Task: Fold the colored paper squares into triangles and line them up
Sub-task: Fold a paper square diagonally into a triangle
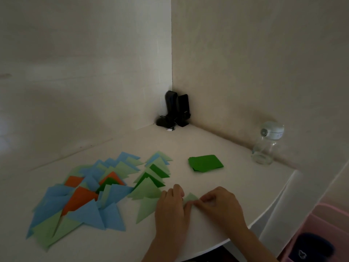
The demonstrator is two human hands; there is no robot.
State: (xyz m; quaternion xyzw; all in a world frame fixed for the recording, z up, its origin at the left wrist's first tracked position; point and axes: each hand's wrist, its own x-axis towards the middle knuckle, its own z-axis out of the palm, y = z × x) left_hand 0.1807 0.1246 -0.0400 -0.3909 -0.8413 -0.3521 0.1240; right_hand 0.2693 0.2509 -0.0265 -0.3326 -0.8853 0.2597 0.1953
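A light green paper piece (190, 197) lies on the white table (188, 144) between my two hands, only its upper tip showing. My left hand (171, 207) rests on its left side, fingers curled at the edge. My right hand (217, 203) pinches its right side with curled fingers. A column of folded green triangles (151, 178) runs from just left of my left hand toward the back. A stack of dark green paper squares (205, 163) lies further back on the right.
A spread of folded blue, light green and orange triangles (85, 195) covers the table's left part. Black speakers (175, 108) stand in the wall corner. A clear glass jar (266, 146) sits at the right wall. A pink bin (321, 237) stands below the table's right edge.
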